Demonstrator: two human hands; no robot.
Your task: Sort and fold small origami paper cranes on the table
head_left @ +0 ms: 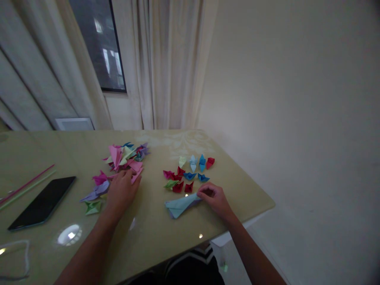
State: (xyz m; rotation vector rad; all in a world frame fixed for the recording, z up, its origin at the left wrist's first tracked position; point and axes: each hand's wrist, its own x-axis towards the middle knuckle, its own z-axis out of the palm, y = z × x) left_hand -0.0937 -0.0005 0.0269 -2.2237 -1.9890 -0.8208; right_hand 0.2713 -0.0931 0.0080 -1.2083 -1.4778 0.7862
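My right hand (215, 198) pinches the narrow tip of a light blue paper plane (180, 205), which lies low over the table with its wide end to the left. At the near edge of a heap of folded paper, my left hand (123, 186) has its thumb and fingers closed around a pink folded paper (137, 171). The heap includes a pink paper plane (115, 155) and purple folded paper (142, 149). Left of that hand lie a lilac paper plane (96, 190) and a green folded paper (93, 207). Beyond the right hand sit several small paper boats, among them a blue boat (202, 162) and a red boat (189, 187).
A black tablet or phone (44, 204) lies at the left of the glossy table (154, 241). Beside it are a pink stick (32, 181) and a green stick (35, 187). A white cord (27, 257) is at the near left. Curtains (172, 63) hang behind the table, and a wall (291, 99) runs along the right.
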